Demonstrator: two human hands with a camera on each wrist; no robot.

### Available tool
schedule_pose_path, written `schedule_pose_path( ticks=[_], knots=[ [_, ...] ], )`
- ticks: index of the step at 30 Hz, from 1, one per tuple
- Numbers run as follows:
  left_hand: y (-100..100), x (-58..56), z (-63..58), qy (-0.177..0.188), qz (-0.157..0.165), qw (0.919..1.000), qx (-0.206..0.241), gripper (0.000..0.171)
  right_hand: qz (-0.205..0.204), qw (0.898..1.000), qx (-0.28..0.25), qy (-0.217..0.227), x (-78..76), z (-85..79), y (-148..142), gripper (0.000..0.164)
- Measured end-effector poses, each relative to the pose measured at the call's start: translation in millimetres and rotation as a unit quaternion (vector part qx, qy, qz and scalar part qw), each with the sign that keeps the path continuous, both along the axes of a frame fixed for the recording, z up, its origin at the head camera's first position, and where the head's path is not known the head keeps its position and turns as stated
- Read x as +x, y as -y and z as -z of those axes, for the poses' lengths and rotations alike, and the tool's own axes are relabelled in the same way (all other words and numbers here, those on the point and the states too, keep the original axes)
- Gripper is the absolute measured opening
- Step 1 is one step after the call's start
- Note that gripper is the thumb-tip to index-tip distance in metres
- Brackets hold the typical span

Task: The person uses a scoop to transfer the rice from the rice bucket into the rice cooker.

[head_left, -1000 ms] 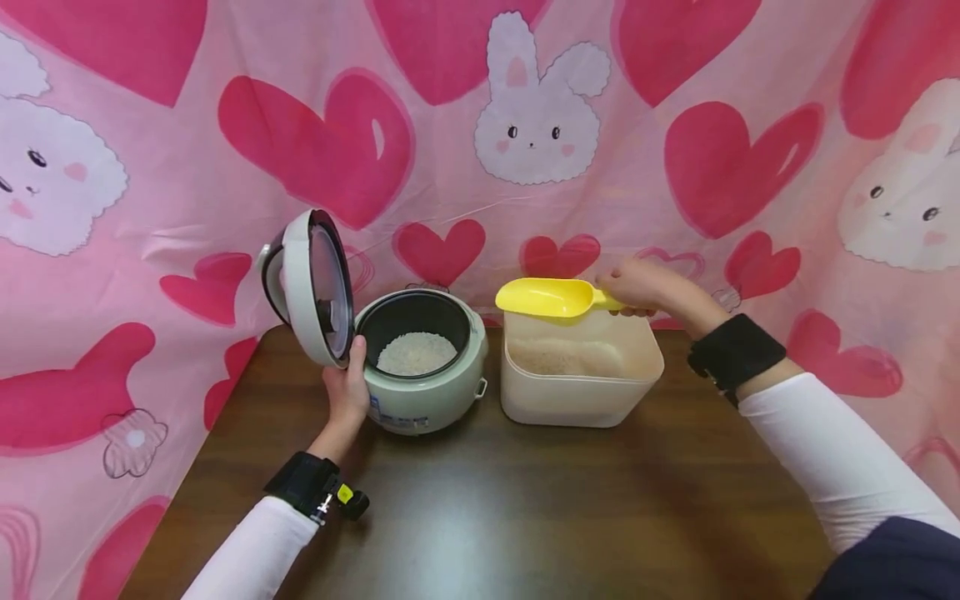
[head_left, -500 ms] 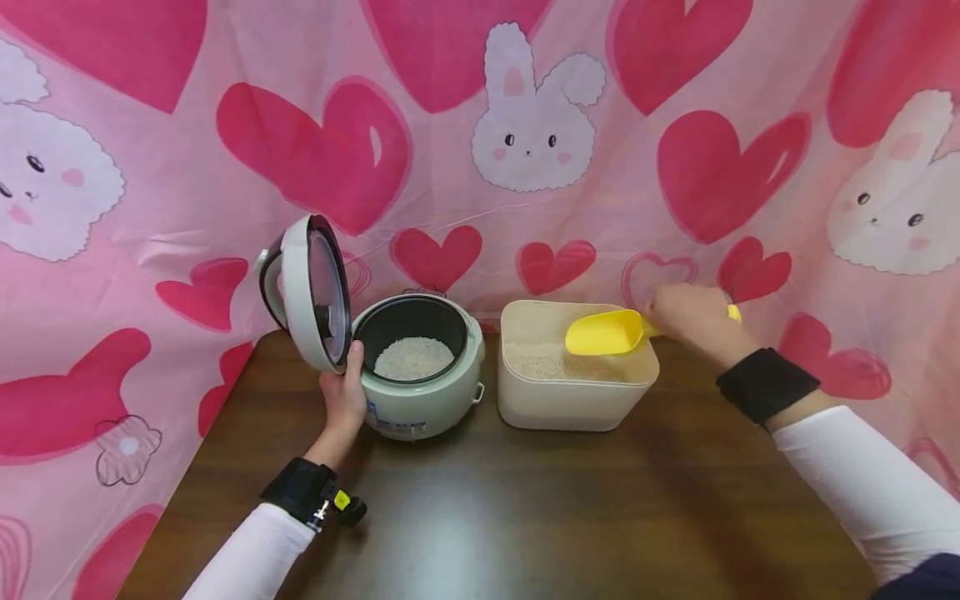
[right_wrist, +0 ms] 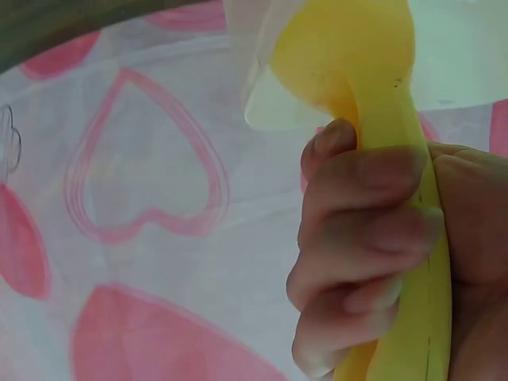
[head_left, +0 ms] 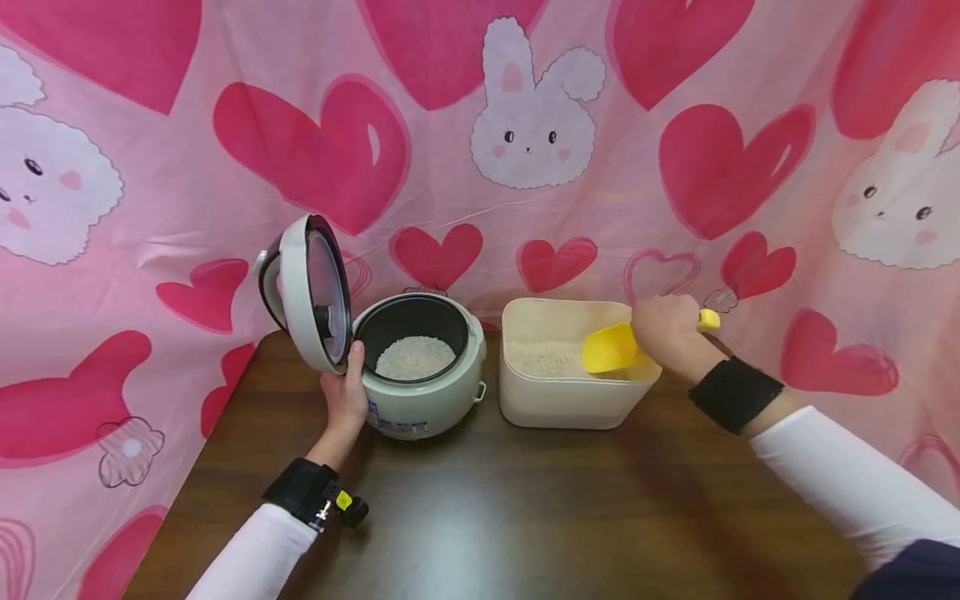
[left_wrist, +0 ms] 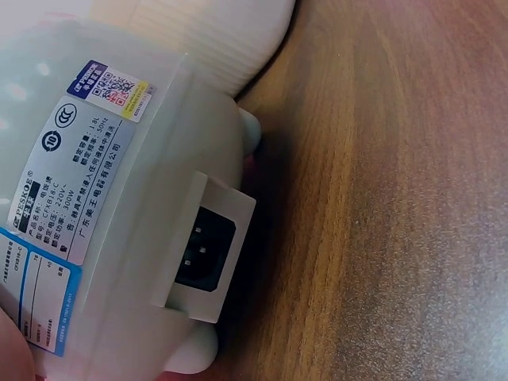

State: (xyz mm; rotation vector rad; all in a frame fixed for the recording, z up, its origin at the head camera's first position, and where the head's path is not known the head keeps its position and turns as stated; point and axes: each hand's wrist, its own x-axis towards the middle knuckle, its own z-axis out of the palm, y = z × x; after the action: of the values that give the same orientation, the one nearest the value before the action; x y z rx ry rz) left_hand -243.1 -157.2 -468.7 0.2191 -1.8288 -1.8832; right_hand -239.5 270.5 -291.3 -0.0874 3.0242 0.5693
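My right hand [head_left: 663,333] grips the handle of a yellow scoop [right_wrist: 385,103], fingers wrapped round it. The scoop's bowl dips into the right end of a cream bin [head_left: 566,408], beside white rice [head_left: 543,358]. To the left stands a pale green rice cooker [head_left: 420,408] with more rice [head_left: 415,357] in its dark pot. Its round lid [head_left: 300,292] is raised and leans left. My left hand [head_left: 347,404] touches the cooker's left side, thumb straight up where lid and rim meet; its other fingers are hidden. The left wrist view has the cooker's power socket [left_wrist: 205,248] and labels.
Everything stands on a dark brown wooden table [head_left: 465,508]. Close behind hangs a pink cloth [head_left: 442,167] printed with hearts and rabbits. A narrow gap separates cooker and bin. The raised lid takes up the room above the cooker's left side.
My right hand has brought the scoop from above the bin's back left down into its right end, tilting it bowl-down. The left hand, the lid and the cooker stay as they were.
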Motion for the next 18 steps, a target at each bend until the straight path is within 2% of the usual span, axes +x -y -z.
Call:
schedule_pose_path(
  ticks=[7, 12, 18],
  knots=[
    [0.3, -0.9, -3.3, -0.006, -0.002, 0.9999, -0.010, 0.056, -0.002, 0.999, -0.040, 0.026, -9.3, 15.9, -2.5, 0.022],
    [0.0, 0.8, -4.5, -0.003, -0.001, 0.9999, -0.012, 0.056, 0.000, 0.996, -0.073, 0.056, -12.3, 25.0, 0.3, 0.023],
    [-0.5, 1.8, 0.2, 0.002, -0.003, 0.9999, -0.016, 0.057, 0.007, 0.989, -0.125, 0.081, -14.9, 35.1, 5.4, 0.027]
  ],
)
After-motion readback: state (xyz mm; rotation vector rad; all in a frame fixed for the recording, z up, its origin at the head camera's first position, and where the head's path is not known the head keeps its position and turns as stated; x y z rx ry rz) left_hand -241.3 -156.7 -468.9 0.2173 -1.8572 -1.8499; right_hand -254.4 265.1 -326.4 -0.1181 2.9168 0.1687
